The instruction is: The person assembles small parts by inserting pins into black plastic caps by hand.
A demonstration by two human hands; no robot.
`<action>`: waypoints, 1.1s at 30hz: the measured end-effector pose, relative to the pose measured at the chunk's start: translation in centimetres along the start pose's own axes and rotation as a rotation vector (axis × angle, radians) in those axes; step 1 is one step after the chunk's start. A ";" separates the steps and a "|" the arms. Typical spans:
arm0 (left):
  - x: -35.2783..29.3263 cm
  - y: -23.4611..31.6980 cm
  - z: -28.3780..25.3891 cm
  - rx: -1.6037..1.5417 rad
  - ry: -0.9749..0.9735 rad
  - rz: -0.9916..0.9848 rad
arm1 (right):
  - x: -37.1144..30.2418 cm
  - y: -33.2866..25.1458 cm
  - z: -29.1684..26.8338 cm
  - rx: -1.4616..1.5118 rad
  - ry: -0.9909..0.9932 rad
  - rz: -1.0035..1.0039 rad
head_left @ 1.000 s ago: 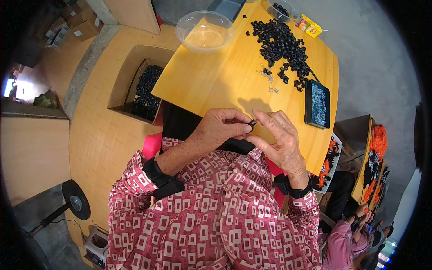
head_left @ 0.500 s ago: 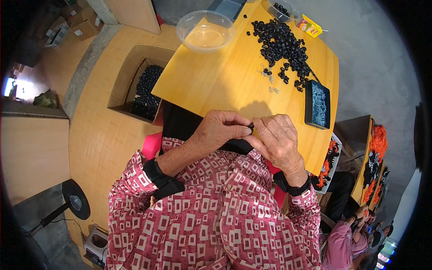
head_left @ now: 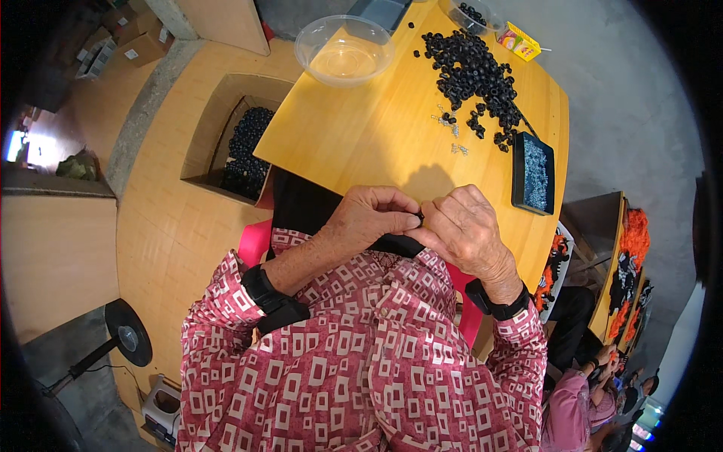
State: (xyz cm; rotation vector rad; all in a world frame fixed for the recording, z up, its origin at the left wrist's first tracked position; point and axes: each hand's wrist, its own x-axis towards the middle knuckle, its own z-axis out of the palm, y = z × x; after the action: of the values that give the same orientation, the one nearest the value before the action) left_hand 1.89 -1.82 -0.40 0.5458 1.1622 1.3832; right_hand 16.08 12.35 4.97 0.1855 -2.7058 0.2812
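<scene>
My left hand (head_left: 373, 213) pinches a small black round part (head_left: 419, 217) between thumb and forefinger, over the near edge of the yellow table. My right hand (head_left: 465, 232) is closed against the same part from the other side, and its fingers cover most of it. Whether a smaller piece sits in the right fingertips is hidden. Beyond my hands lies a loose pile of black round parts (head_left: 471, 71). Several tiny clear or metallic pieces (head_left: 456, 135) are scattered at its near end. Right of these, a black tray (head_left: 517, 173) holds many small silvery pieces.
A clear plastic bowl (head_left: 345, 74) stands at the table's far left; another clear bowl (head_left: 491, 21) and a yellow box (head_left: 520, 42) are at the far right. A cardboard box (head_left: 207, 135) of black parts sits left of the table (head_left: 339, 151). Other people (head_left: 572, 407) sit at lower right.
My right hand has turned slightly, its knuckles rising and its wrist shifting a little right. My left hand stays almost still with the black part in its pinch.
</scene>
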 end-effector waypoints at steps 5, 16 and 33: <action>0.1 -0.3 0.0 -0.071 -0.016 0.004 | 0.0 0.0 0.1 -0.001 0.030 0.016; 0.3 -0.3 0.0 -0.259 -0.042 -0.142 | -0.8 0.0 0.2 0.002 0.069 0.059; 0.3 -0.6 -0.1 -0.202 -0.045 -0.007 | -1.1 -1.4 0.8 -0.055 0.123 0.118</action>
State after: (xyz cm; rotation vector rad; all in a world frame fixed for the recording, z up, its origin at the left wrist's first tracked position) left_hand 2.00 -1.68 -1.04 0.4263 0.9742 1.4549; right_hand 16.95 10.93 4.02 -0.0076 -2.6027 0.2439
